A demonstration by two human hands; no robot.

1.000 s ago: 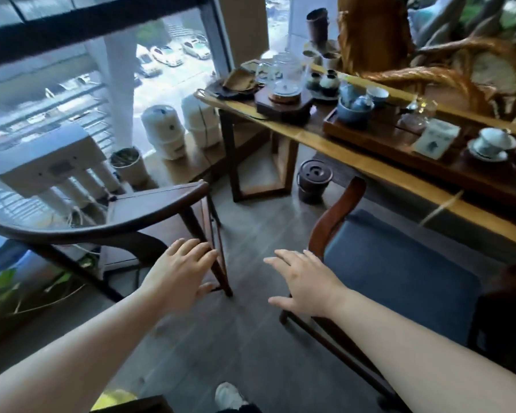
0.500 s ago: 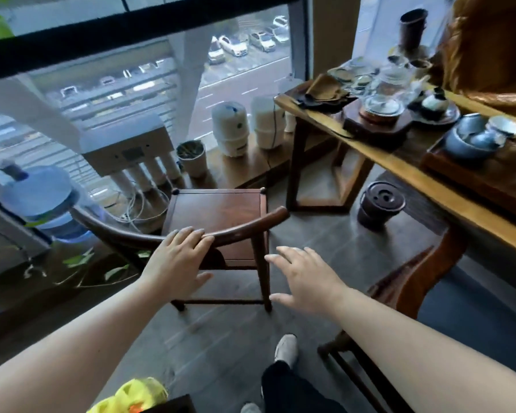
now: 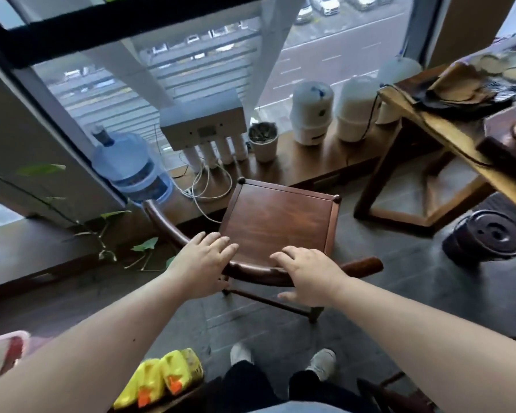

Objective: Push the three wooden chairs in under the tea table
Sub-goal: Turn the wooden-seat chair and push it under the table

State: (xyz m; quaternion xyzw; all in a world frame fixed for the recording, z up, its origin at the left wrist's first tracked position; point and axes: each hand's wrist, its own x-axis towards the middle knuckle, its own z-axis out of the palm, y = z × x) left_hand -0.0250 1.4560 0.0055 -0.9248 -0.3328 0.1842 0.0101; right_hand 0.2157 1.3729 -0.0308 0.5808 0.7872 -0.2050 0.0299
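Note:
A dark wooden chair (image 3: 277,222) with a square seat and a curved back rail stands just in front of me, facing the window. My left hand (image 3: 203,263) lies over the left part of the rail, fingers on top and thumb underneath. My right hand (image 3: 307,275) grips the rail further right in the same way. The tea table (image 3: 447,135), a yellow-wood slab on a dark leg frame, reaches in from the right, and the chair stands apart from it to the left. The other chairs are out of view except for a dark piece (image 3: 399,391) at the bottom right.
A dark round lidded pot (image 3: 486,236) sits on the floor by the table leg. Along the low window ledge stand a water bottle (image 3: 131,168), a filter unit (image 3: 203,123) with loose cables, a small plant pot (image 3: 262,138) and white tanks (image 3: 310,114). Yellow bottles (image 3: 161,380) are near my feet.
My view has swung left, away from the blue-cushioned chair. Both hands have come down onto the back rail of the bare wooden chair and closed on it.

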